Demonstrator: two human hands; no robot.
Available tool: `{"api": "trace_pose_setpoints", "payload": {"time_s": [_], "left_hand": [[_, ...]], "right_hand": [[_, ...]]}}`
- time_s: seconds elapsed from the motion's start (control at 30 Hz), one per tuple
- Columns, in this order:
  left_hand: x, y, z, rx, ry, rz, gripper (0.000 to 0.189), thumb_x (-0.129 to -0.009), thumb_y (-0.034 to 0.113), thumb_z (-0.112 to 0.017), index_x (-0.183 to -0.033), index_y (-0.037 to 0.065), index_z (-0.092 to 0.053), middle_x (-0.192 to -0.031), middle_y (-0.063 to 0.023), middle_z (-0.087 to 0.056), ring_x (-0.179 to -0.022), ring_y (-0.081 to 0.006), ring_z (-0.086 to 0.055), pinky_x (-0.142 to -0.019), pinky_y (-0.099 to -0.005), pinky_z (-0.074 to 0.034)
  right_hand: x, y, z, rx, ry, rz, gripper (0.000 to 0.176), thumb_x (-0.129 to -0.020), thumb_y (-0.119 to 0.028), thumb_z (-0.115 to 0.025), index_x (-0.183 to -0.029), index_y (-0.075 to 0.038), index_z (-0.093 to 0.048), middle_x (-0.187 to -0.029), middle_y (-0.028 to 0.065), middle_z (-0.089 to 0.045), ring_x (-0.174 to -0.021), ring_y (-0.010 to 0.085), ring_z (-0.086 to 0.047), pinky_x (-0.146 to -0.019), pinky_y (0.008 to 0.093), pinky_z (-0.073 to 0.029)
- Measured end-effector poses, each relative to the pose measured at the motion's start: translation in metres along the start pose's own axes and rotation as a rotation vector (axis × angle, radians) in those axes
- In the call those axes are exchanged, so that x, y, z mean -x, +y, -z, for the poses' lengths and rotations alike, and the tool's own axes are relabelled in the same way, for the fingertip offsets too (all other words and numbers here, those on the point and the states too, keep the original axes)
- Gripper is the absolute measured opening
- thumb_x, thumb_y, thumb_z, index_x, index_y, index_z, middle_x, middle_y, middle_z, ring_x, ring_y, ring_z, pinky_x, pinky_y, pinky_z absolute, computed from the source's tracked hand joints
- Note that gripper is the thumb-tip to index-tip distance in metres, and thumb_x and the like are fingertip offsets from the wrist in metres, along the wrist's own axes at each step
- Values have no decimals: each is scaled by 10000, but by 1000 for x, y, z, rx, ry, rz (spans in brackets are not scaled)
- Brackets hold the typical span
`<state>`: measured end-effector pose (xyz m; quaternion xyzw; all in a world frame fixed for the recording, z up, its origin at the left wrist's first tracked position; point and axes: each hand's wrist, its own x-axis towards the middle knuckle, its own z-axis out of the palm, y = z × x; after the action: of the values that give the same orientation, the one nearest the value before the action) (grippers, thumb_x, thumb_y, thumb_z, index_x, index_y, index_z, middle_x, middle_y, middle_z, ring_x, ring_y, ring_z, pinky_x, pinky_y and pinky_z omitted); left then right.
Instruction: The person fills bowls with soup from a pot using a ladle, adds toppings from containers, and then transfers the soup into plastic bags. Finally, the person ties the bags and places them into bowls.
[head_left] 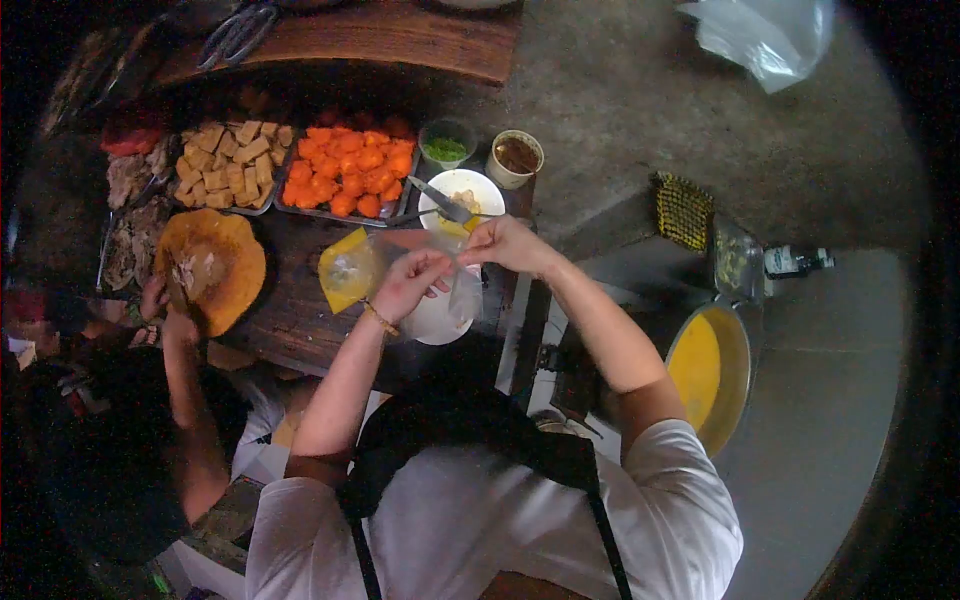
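Observation:
A clear plastic bag (466,296) hangs between my two hands, above the dark wooden table. My left hand (408,284) pinches it on one side, a beaded bracelet at the wrist. My right hand (506,246) pinches its upper edge, close to the left fingertips. Under the bag, a white dish (437,325) shows in part. Just past my right hand stands a white bowl (484,187) with pale chopped food and utensils lying across it. Left of my hands lies a yellow-and-clear plastic-looking item (347,268) whose kind I cannot make out.
Trays of orange balls (349,168) and tofu-like cubes (228,166) line the far side, near a cup of chopped greens (446,148) and a tub of brown sauce (516,156). At left, a co-worker's hands work at a round board (228,262). A pot of yellow liquid (708,375) stands right.

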<state>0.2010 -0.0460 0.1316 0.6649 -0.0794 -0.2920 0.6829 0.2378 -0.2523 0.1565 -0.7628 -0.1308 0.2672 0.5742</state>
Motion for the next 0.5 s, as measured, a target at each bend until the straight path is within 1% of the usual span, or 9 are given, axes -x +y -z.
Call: {"api": "trace_pose_setpoints", "payload": {"time_s": [0.1, 0.13, 0.3, 0.33, 0.37, 0.4, 0.43, 0.47, 0.5], "left_hand": [[-1, 9, -5, 9, 17, 36, 324, -846, 358, -521, -977, 63, -556, -844, -18, -595, -663, -93, -561, -555, -211, -436], [-1, 15, -8, 45, -14, 78, 333, -836, 356, -537, -979, 56, -555, -830, -18, -590, -663, -92, -561, -555, -209, -437], [-1, 0, -1, 136, -93, 174, 332, -812, 323, -580, -954, 24, -560, -768, -21, -576, -649, -99, -562, -544, -216, -453], [5, 0, -2, 297, -91, 160, 300, -807, 284, -587, -936, 15, -565, -744, -24, -574, -637, -103, -558, -538, -221, -456], [8, -1, -2, 458, -90, 144, 268, -801, 245, -594, -918, 6, -569, -720, -27, -571, -624, -108, -554, -531, -225, -458], [11, -3, 3, 456, -88, 151, 268, -801, 245, -594, -918, 6, -569, -720, -27, -571, -624, -108, -554, -531, -225, -458], [14, -6, 12, 342, -65, 116, 195, -786, 206, -610, -830, 22, -564, -695, -16, -558, -610, -92, -544, -524, -218, -449], [18, -9, 23, 228, -45, 82, 147, -770, 166, -625, -743, 38, -558, -669, -4, -544, -597, -76, -535, -517, -212, -439], [17, -12, 38, 41, -27, 99, 72, -715, 65, -616, -725, 46, -547, -714, -29, -554, -650, -131, -555, -555, -234, -449]], "right_hand": [[2, 6, -4, 3, -53, -60, 161, -712, -154, -698, -691, -22, -608, -631, 2, -583, -597, 59, -522, -546, 215, -417], [2, 8, -8, -1, -51, -61, 161, -712, -154, -698, -691, -22, -608, -631, 2, -583, -597, 59, -522, -546, 215, -417], [0, 8, -49, -238, -161, 1, 132, -686, -110, -706, -711, -48, -592, -663, -8, -588, -606, 48, -519, -528, 217, -409], [-2, 14, -51, -246, -166, 5, 132, -686, -110, -706, -711, -48, -592, -663, -8, -588, -606, 48, -519, -528, 217, -409], [-5, 24, -52, -325, -201, 47, 148, -680, -98, -706, -668, -60, -563, -638, -21, -564, -590, 47, -499, -513, 218, -393], [-5, 32, -51, -405, -234, 87, 179, -675, -86, -706, -626, -72, -535, -612, -35, -539, -575, 45, -478, -498, 219, -377], [-3, 29, -44, -414, -232, 86, 179, -675, -86, -706, -626, -72, -535, -612, -35, -539, -575, 45, -478, -498, 219, -377], [0, 27, -33, -348, -81, 74, 212, -670, -65, -694, -599, -77, -494, -588, -44, -501, -560, 46, -452, -487, 221, -360], [3, 23, -23, -280, 71, 59, 250, -664, -43, -682, -572, -82, -453, -564, -53, -462, -546, 47, -425, -475, 222, -343]]}}
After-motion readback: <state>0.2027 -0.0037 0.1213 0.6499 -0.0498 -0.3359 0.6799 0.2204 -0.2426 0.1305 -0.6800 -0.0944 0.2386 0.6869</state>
